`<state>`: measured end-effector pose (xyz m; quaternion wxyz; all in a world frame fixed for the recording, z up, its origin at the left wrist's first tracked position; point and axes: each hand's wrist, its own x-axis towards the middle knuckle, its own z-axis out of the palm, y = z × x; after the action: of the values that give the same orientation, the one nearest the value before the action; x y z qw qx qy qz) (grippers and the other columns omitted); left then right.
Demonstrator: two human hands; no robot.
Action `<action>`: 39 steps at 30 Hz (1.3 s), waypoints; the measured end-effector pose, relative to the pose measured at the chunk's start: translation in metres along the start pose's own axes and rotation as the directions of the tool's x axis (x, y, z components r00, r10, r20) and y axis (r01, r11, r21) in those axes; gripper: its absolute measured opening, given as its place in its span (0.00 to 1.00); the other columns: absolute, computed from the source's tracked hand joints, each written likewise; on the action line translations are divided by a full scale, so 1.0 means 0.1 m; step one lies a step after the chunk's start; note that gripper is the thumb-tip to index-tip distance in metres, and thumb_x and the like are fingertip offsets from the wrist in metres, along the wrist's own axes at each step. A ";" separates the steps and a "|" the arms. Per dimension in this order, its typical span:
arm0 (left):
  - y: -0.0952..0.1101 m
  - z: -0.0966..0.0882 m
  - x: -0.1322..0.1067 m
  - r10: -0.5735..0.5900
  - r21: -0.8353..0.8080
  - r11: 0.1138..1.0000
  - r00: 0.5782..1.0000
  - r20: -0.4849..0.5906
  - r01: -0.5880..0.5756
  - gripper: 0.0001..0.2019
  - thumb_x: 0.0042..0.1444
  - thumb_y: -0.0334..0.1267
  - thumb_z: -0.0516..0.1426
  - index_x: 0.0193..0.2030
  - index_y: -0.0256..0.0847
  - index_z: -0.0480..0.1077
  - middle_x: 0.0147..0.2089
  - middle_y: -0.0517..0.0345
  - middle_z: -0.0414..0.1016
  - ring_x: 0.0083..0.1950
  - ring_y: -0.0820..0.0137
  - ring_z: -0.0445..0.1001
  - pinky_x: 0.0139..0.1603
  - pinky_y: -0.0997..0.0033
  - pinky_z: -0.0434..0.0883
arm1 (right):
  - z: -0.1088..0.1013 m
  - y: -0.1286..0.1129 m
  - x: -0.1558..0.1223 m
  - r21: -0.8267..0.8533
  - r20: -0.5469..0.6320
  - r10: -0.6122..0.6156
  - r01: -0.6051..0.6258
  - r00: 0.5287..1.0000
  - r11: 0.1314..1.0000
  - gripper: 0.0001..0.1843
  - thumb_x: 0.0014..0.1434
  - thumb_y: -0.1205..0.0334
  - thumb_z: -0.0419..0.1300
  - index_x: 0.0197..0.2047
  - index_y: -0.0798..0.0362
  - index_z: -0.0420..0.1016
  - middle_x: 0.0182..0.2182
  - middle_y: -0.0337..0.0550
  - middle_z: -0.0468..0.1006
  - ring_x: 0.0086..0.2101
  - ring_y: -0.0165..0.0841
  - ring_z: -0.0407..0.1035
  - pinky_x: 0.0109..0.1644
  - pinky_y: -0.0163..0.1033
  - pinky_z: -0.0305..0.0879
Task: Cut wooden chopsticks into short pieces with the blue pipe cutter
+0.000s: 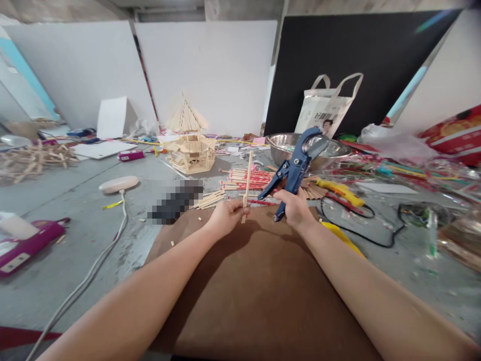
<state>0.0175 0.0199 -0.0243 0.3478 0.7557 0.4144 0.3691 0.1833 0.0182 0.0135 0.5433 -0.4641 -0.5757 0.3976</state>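
Note:
My left hand (225,219) pinches a thin wooden stick (249,173) upright, with a short wooden piece lying against its lower part. Wrapped around the handle of a blue pipe cutter (298,163) is my right hand (296,208). The cutter points up and its jaws are apart, clear of the stick. Below both hands spreads a brown sheet (259,286) with a few tiny wood offcuts near its left edge. Just beyond the hands lie red-tipped sticks (248,179) and a smaller pile of plain sticks (209,199).
A wooden pavilion model (193,150) stands behind the sticks. To the right are a steel bowl (280,149), a yellow glue gun (338,191) with black cord, and a tote bag (310,108). A white corded device (119,184) and purple power strip (33,245) lie left.

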 end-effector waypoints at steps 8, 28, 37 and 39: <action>0.02 0.00 0.00 -0.007 0.081 0.997 1.000 0.027 0.005 0.13 0.49 0.41 0.47 0.27 0.35 0.68 0.24 0.60 0.68 0.25 0.76 0.63 0.29 0.78 0.61 | -0.01 0.12 0.00 -0.349 -0.060 -0.308 0.269 0.950 0.898 0.11 0.41 0.68 0.50 0.32 0.54 0.64 0.26 0.37 0.67 0.27 0.29 0.62 0.34 0.36 0.59; 0.06 -0.26 0.02 -0.036 0.799 0.557 0.968 -0.250 0.227 0.16 0.54 0.36 0.41 0.38 0.35 0.66 0.28 0.47 0.72 0.31 0.66 0.71 0.32 0.71 0.62 | 0.07 0.17 -0.06 -0.933 0.238 -0.173 0.274 0.956 0.231 0.30 0.44 0.63 0.50 0.53 0.58 0.53 0.42 0.52 0.67 0.43 0.41 0.59 0.47 0.42 0.50; 0.12 -0.25 0.00 -0.031 0.840 0.509 0.979 -0.200 0.187 0.15 0.55 0.35 0.40 0.40 0.35 0.65 0.32 0.48 0.72 0.33 0.66 0.72 0.33 0.71 0.63 | 0.09 0.16 -0.09 -0.931 0.268 -0.181 0.303 0.946 0.203 0.28 0.45 0.63 0.49 0.51 0.58 0.55 0.44 0.51 0.66 0.44 0.41 0.60 0.49 0.41 0.50; 0.12 -0.25 0.00 -0.026 0.843 0.506 0.980 -0.196 0.182 0.15 0.55 0.35 0.40 0.41 0.35 0.64 0.32 0.48 0.72 0.33 0.66 0.72 0.33 0.71 0.63 | 0.09 0.16 -0.09 -0.932 0.266 -0.185 0.301 0.946 0.199 0.27 0.45 0.63 0.49 0.51 0.58 0.56 0.45 0.51 0.66 0.44 0.41 0.60 0.48 0.41 0.51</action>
<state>0.0009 0.0200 -0.0025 -0.0828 0.7706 0.6131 0.1534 0.1754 0.0141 -0.0048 0.1707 -0.5823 -0.7873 -0.1089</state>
